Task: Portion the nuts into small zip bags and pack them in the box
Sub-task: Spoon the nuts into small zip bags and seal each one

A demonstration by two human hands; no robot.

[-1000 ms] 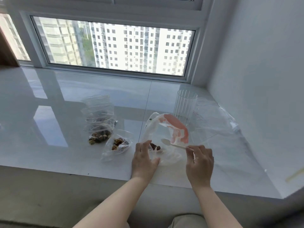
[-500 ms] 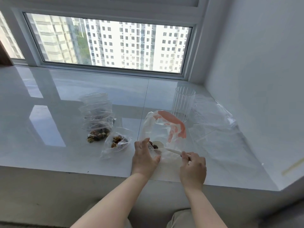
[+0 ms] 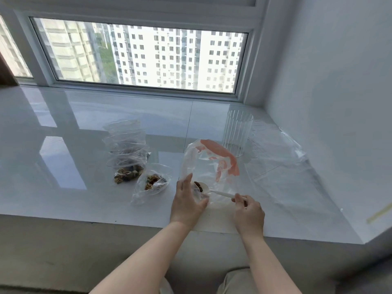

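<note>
On the glossy white windowsill (image 3: pixel 63 124), the left hand (image 3: pixel 186 200) grips the orange-printed bag (image 3: pixel 210 166) while the right hand (image 3: pixel 248 211) pinches a white spoon (image 3: pixel 220 193) holding nuts (image 3: pixel 199 186).

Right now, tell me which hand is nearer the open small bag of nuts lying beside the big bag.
Left. The left hand grips the big bag's edge, just right of the small bag. The right hand pinches the spoon handle, farther right.
</note>
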